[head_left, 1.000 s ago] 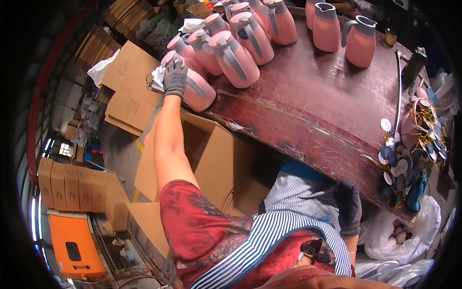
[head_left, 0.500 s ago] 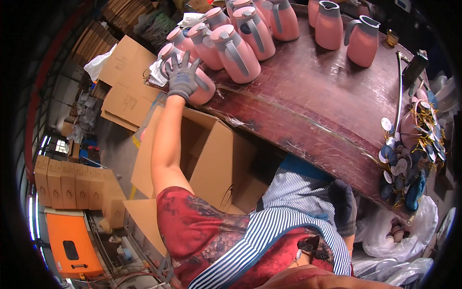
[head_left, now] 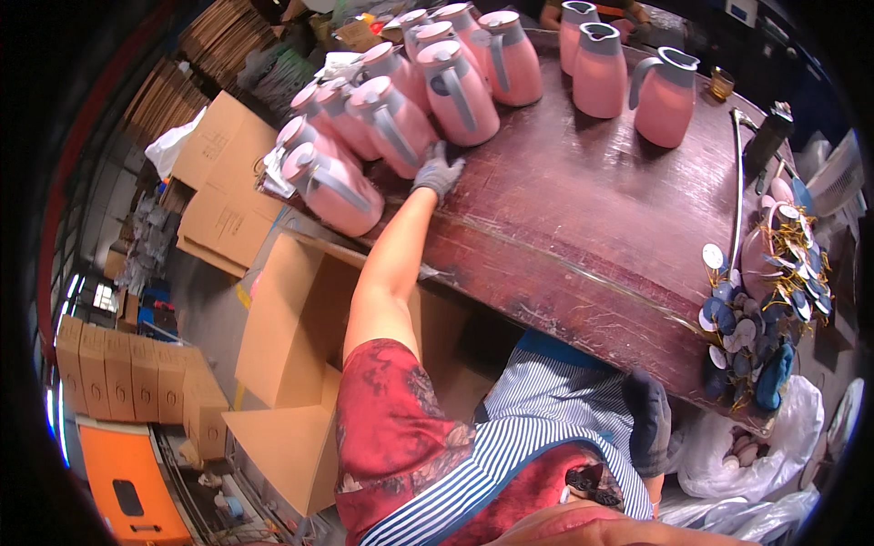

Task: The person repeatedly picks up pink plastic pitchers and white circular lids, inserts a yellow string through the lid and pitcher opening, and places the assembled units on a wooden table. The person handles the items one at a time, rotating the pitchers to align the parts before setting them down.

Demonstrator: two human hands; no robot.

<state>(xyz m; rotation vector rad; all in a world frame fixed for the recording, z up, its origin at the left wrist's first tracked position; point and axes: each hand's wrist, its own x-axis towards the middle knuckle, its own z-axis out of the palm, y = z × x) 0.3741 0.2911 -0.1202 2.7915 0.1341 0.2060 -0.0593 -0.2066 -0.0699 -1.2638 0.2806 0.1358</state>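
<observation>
My left hand [head_left: 439, 173], in a grey glove, reaches across the table with fingers apart. It is at the foot of a pink jug [head_left: 397, 136] with a grey lid and handle, seemingly touching it; the fingertips are partly hard to make out. Closer to the table's left corner stands another lidded pink jug [head_left: 341, 196]. Several more lidded jugs [head_left: 460, 100] crowd behind these two. My right hand [head_left: 645, 409], in a dark glove, hangs beside my striped apron at the table's front edge; its fingers cannot be made out.
The dark red table [head_left: 555, 200] also bears lidless pink jugs [head_left: 665, 105] and a small amber glass [head_left: 721, 84]. Round tags [head_left: 742, 332] hang in a bunch at its right end. An open carton [head_left: 282, 328] stands below the left edge, and a plastic bag [head_left: 792, 437] lies lower right.
My left hand has left the top of the jug at the left corner and moved right, to the foot of a neighbouring jug. My view has shifted slightly; the right hand still hangs down.
</observation>
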